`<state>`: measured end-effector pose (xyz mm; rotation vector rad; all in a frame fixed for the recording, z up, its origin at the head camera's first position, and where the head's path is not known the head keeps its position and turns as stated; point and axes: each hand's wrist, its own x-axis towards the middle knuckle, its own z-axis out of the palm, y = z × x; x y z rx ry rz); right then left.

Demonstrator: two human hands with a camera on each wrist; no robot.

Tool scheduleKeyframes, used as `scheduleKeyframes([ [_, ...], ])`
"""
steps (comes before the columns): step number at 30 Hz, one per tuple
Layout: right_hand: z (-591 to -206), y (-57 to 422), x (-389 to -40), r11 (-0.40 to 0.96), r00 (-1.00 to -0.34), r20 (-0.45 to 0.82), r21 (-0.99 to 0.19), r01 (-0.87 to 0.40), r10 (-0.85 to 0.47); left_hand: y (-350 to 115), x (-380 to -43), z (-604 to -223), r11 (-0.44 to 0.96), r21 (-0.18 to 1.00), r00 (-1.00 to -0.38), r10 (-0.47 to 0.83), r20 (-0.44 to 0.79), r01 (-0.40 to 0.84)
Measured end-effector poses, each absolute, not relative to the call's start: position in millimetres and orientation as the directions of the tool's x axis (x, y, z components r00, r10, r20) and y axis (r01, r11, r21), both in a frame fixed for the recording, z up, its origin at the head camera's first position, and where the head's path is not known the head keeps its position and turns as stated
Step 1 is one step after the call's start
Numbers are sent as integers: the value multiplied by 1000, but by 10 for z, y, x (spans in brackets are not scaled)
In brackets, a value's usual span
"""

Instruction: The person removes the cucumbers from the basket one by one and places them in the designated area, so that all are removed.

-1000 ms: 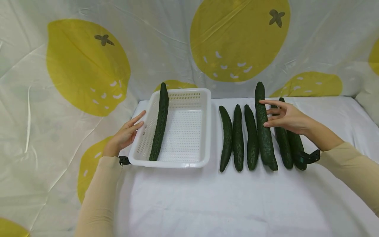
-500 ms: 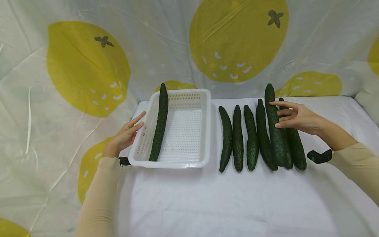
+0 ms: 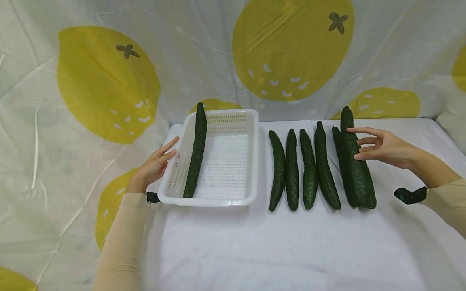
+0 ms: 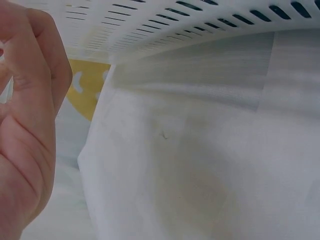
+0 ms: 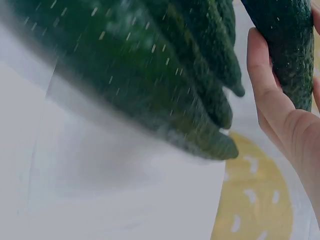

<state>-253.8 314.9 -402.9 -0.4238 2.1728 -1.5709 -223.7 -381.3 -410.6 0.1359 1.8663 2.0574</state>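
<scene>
My right hand [image 3: 389, 147] pinches a long dark green cucumber [image 3: 350, 141] near its upper part, between thumb and fingers. It stands upright in the head view and overlaps the cucumbers at the right end of a row. The right wrist view shows this cucumber [image 5: 290, 55] between the fingers [image 5: 270, 95]. My left hand [image 3: 151, 167] touches the left side of a white plastic basket [image 3: 254, 161] with its fingers extended. One cucumber [image 3: 196, 155] leans inside the basket, its tip poking past the far rim.
Several cucumbers, among them a leftmost one [image 3: 277, 169], lie roughly side by side on the white cloth [image 3: 233, 246] right of the basket. A lemon-print sheet [image 3: 204, 52] hangs behind and at the left. Close cucumbers [image 5: 115, 60] fill the right wrist view's upper left.
My right hand has carried the cucumber rightward across the row, uncovering the middle cucumber and overlapping the rightmost ones. The left hand and basket stay put.
</scene>
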Motion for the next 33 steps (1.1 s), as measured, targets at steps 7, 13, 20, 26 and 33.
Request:
scheduleKeyframes([
  [7, -4049, 3354, -2515, 319, -848, -139, -947, -38, -512, -3814, -2227, -4103, -70, 976, -930, 324, -172, -205],
  [13, -4062, 3529, -2507, 365, -848, -157, -930, -47, -507, -3819, -2233, -4109, -58, 978, -931, 322, -171, -200],
  [20, -4144, 3709, -2533, 372, -850, -158, -927, -48, -503, -3819, -2242, -4096, -39, 980, -930, 326, -171, -194],
  [26, -4236, 3831, -2572, 385, -844, -167, -922, -50, -510, -3818, -2240, -4091, -40, 978, -930, 321, -179, -203],
  [33, -4364, 3978, -2631, 380, -839, -176, -924, -39, -514, -3815, -2249, -4105, -14, 979, -933, 304, -190, -204],
])
